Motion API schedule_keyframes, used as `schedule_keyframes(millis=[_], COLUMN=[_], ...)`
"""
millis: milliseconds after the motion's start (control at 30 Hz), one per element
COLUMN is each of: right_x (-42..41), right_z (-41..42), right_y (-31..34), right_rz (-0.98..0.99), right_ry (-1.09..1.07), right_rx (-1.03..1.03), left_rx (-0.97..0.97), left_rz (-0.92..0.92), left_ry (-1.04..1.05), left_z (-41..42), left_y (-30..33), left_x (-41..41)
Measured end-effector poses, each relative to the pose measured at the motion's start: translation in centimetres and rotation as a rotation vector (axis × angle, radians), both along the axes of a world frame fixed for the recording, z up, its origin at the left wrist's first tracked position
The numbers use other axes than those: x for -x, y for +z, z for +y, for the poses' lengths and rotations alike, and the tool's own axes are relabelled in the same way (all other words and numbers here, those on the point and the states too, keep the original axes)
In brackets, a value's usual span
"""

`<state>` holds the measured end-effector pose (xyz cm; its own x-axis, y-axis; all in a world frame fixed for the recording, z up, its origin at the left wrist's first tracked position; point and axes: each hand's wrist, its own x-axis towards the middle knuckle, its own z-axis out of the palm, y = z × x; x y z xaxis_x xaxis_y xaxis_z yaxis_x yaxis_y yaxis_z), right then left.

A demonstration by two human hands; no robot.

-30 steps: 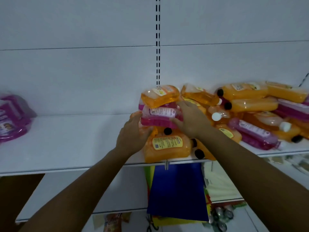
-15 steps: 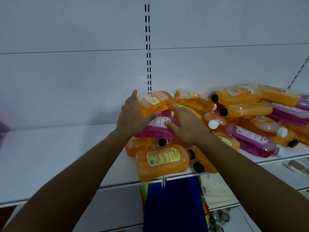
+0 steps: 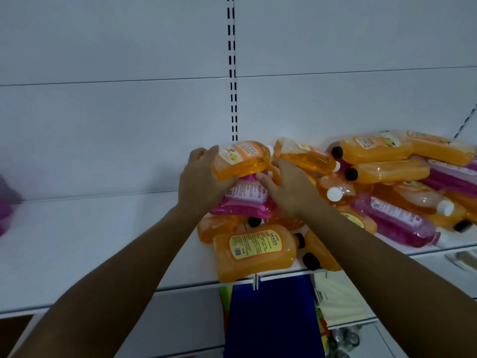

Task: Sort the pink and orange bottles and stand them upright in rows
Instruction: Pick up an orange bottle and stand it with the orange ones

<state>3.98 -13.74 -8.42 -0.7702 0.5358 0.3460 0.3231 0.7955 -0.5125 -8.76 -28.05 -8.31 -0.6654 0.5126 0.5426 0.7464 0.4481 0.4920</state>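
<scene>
An orange bottle (image 3: pixel 241 160) lies on its side at the top left of a mixed heap on the white shelf (image 3: pixel 90 241), resting on a pink bottle (image 3: pixel 245 200) with further orange bottles beneath. No bottle is seen upright, so the sorting is judged barely begun. The step in hand appears to be the lifting of the top orange bottle off the heap. It would be done well if the bottle were raised straight up, the pink one beneath steadied so nothing slides toward the shelf edge, and then stood on its base on the bare shelf to the left. The left hand (image 3: pixel 201 182) is curled round the bottle's base end, gripping it. The right hand (image 3: pixel 289 187) is laid with fingers loosely bent at the bottle's other end and against the pink one; whether anything is actually gripped there cannot be told.
</scene>
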Motion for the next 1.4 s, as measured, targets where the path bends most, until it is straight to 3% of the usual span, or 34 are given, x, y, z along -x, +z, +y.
schedule_keyframes(millis=[300, 467, 667, 833, 1067, 1400], right_x=[0.6, -0.5, -6.0, -13.3, -26.2, -45.5], right_z=[-3.3, -3.7, -0.5, 3.0, 10.1, 25.2], right_y=[2.5, 3.3, 3.5, 3.5, 2.6, 1.3], right_rz=[0.325, 0.588, 0.707, 0.788, 0.829, 0.679], right_ry=[0.026, 0.060, -0.107, -0.187, -0.333, -0.439], right_rx=[0.693, 1.030, 1.067, 1.067, 0.919, 0.698], left_rx=[-0.271, -0.292, -0.163, -0.022, 0.106, 0.212], left_rz=[-0.052, -0.108, -0.172, -0.369, -0.546, -0.663], left_ry=[-0.020, -0.116, -0.404, -0.666, -0.930, -1.030], left_z=[-3.2, -2.6, 1.0, 5.2, 14.2, 31.9], left_y=[0.9, 0.7, 1.1, 1.4, 1.9, -0.8], left_x=[-2.3, -4.6, -8.8, -13.3, -23.8, -42.0])
